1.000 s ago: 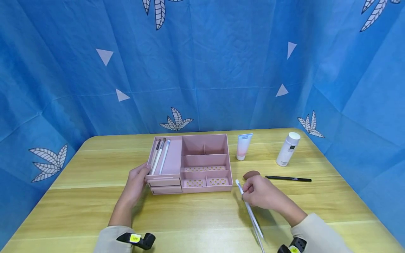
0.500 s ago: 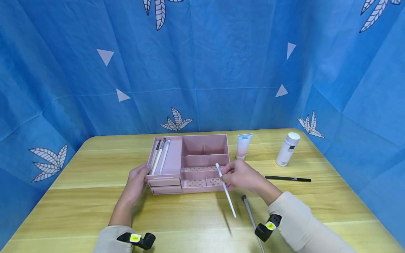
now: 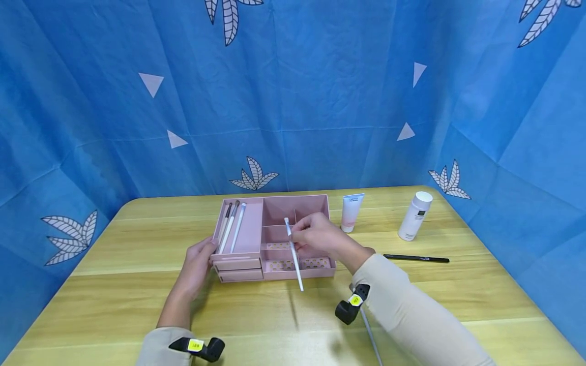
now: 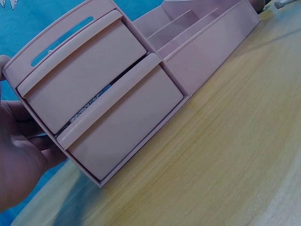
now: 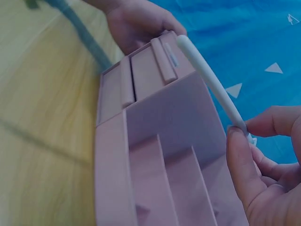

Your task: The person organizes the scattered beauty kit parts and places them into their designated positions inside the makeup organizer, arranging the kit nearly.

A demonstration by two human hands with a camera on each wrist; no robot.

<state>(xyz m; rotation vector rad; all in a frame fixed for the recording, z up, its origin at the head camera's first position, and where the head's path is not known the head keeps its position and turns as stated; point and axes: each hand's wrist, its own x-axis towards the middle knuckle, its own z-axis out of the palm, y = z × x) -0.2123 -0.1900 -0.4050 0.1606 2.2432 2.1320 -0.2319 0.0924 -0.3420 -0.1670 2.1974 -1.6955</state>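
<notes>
A pink desk organizer (image 3: 247, 244) stands on the table, two drawers at its front left and open compartments at its right. My left hand (image 3: 198, 262) grips its left side; in the left wrist view the thumb lies at the edge of the side wall. Between thumb and fingertips my right hand (image 3: 318, 235) pinches a slim white makeup brush (image 3: 295, 262), held tilted over the compartments, bristle end away from me. The right wrist view shows the brush's white handle (image 5: 211, 80) above the organizer. Several makeup brushes (image 3: 232, 229) lie in the left top tray.
Behind the right forearm stand a small white-pink tube (image 3: 351, 212) and a white bottle (image 3: 415, 216). A black pen-like stick (image 3: 416, 258) lies on the wooden table (image 3: 114, 284). Another brush with a grey handle (image 3: 372, 333) lies partly under the right sleeve. A blue curtain (image 3: 293, 101) hangs behind.
My right hand has lifted the white makeup brush off the table and carried it left over the organizer's compartments. The grey-handled brush stays on the table. My left hand has kept its place.
</notes>
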